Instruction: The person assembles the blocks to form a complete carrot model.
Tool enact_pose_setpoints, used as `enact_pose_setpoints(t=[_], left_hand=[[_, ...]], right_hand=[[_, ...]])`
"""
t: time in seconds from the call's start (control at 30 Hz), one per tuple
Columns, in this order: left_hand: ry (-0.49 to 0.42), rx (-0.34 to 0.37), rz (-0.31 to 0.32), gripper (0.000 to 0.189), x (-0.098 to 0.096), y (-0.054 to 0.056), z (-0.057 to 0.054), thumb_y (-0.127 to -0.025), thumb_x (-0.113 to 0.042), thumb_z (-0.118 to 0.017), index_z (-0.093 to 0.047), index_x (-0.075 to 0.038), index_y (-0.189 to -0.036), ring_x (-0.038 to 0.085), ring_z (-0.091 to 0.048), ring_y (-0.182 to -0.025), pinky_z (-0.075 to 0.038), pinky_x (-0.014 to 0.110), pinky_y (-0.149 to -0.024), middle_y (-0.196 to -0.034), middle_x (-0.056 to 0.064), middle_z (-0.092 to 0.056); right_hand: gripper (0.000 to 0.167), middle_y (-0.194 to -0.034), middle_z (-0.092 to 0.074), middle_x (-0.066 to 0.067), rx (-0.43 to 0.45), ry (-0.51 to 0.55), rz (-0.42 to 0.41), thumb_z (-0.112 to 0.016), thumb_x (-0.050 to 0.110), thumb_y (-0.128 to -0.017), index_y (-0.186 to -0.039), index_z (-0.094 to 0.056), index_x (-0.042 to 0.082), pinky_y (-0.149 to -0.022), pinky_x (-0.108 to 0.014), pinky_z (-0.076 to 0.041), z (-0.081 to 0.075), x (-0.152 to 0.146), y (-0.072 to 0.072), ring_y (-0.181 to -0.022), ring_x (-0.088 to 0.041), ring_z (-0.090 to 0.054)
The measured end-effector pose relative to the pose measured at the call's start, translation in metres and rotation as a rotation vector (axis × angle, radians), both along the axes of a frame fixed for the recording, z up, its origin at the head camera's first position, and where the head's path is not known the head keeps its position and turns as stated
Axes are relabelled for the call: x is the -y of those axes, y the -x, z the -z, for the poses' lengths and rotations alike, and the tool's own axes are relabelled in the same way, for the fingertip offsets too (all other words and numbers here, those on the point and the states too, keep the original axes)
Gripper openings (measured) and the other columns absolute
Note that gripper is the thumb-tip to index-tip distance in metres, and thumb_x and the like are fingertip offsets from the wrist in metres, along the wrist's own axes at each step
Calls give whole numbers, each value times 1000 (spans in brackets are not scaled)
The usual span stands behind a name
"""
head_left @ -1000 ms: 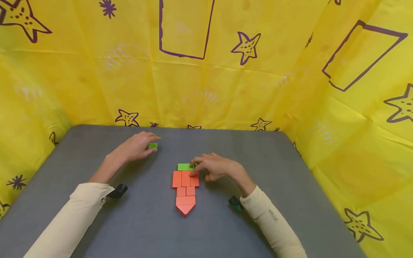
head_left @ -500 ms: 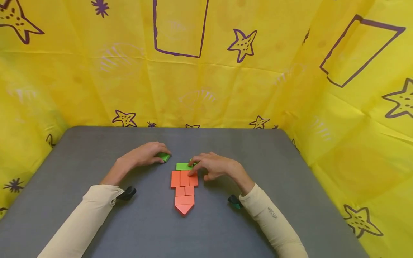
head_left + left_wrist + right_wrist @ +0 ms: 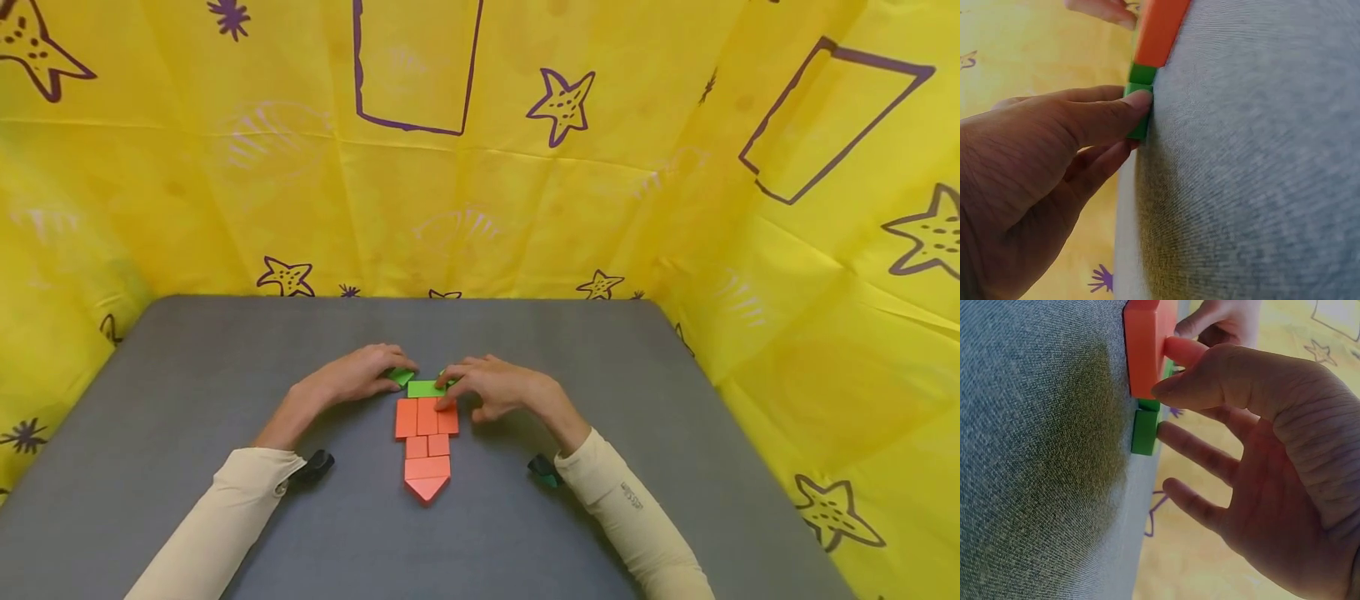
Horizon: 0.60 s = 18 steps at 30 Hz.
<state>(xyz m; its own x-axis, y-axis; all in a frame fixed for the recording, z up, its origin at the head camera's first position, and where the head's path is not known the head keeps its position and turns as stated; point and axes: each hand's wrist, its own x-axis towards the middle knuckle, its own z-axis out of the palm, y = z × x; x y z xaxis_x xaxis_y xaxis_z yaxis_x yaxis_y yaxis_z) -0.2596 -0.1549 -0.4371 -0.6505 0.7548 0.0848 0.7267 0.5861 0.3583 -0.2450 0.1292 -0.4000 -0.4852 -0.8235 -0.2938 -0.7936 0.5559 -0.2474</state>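
Note:
My left hand pinches a small green block, apparently triangular from above, between thumb and fingers. In the left wrist view that block sits right at the end of another green piece. A green rectangular block lies across the far end of a flat figure of orange blocks. This figure narrows to two small blocks, then a bar and a triangle pointing toward me. My right hand rests its fingertips on the far blocks, fingers spread; a second small green block lies beside them, partly hidden.
A grey cloth-covered table bears the blocks. Yellow cloth with purple starfish drawings hangs behind and along both sides. Dark wrist-worn devices show below both cuffs.
My left hand has carried its green block rightward and toward me, up to the left end of the green rectangular block. My right hand stays nearly in place at the blocks.

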Motion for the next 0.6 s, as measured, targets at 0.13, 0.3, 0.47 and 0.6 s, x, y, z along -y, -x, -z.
enact_pose_setpoints(t=[0.13, 0.3, 0.47, 0.6], left_hand=[[-6, -2, -2, 34, -3, -1, 1, -96, -12, -74, -72, -5, -129, 34, -66, -117, -54, 55, -104, -124, 13, -71], [-4, 9, -10, 33, -6, -1, 3, -96, -13, -74, -73, -6, -129, 33, -66, -118, -54, 54, -105, -124, 12, -71], [-3, 20, -31, 34, -7, -2, 4, -96, -14, -75, -73, -7, -129, 32, -66, -118, -54, 54, -106, -125, 11, -71], [4, 23, -33, 33, -6, -2, 4, -96, -14, -75, -73, -7, -129, 32, -65, -118, -54, 54, -105, -125, 11, -71]], right_hand=[[54, -155, -52, 4, -5, -3, -1, -73, 9, -92, -139, -68, 34, -115, -54, -41, 1, -2, 0, -141, -22, -48], [54, -155, -53, 3, 7, 0, 2, -74, 9, -92, -139, -68, 33, -115, -54, -41, 2, -4, -1, -141, -23, -48], [54, -155, -53, 4, 8, 1, 7, -74, 9, -91, -139, -68, 34, -116, -53, -41, 2, -3, 0, -140, -22, -48], [53, -155, -52, 4, 14, -1, 11, -74, 9, -92, -139, -68, 34, -117, -55, -39, 2, -2, 0, -143, -22, -46]])
